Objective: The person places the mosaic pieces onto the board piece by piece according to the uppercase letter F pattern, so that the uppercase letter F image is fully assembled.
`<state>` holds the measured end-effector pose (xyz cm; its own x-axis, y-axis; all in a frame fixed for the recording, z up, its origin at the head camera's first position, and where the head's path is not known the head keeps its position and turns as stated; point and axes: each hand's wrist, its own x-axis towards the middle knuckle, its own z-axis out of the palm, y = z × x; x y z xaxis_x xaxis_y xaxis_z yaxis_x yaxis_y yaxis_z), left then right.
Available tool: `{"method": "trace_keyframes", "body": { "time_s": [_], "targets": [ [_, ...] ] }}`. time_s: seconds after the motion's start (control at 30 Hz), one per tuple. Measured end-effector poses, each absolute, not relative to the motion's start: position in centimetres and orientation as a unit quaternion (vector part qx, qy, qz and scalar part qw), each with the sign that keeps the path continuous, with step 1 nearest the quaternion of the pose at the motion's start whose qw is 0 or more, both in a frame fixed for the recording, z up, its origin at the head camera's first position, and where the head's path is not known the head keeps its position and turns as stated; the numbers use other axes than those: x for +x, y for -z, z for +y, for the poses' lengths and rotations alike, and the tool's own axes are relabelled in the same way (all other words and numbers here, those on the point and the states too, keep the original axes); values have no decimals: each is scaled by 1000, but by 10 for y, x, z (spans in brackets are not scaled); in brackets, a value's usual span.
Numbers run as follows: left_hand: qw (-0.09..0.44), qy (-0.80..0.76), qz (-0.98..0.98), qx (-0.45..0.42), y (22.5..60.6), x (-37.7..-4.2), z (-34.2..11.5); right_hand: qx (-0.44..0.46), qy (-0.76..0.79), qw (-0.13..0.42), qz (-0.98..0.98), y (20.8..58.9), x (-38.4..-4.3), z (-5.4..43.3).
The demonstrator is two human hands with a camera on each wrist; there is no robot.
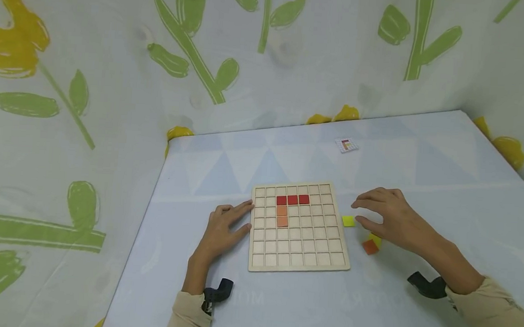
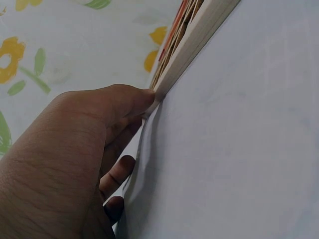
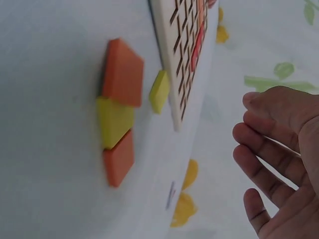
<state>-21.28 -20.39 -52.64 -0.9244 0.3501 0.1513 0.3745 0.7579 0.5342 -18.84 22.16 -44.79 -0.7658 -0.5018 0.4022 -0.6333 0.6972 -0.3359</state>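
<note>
A square wooden grid board (image 1: 300,233) lies on the table with a row of red tiles (image 1: 293,200) and two orange tiles (image 1: 282,216) set in its cells. My left hand (image 1: 222,233) rests at the board's left edge, fingertips and thumb against its side. To the right, my right hand (image 1: 395,219) hovers with fingers relaxed and apart, holding nothing. Near its thumb, a yellow-green tile (image 1: 348,221) lies beside the board's right edge. Below that hand sit a yellow tile (image 3: 115,122) and orange tiles (image 3: 123,74), lying against one another in the right wrist view.
A small card (image 1: 346,144) printed with a coloured grid pattern lies toward the back of the table (image 1: 208,165). Fabric printed with flowers and leaves (image 1: 126,95) hangs behind and to the left. Each wrist wears a black mount (image 1: 427,285).
</note>
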Motion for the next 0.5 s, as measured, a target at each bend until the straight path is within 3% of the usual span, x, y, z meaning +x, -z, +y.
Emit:
{"method": "trace_keyframes", "body": {
  "time_s": [0.5],
  "targets": [
    [34, 296, -932, -208, 524, -215, -202, 250, -210, 139, -935, 473, -171, 259]
  ]
}}
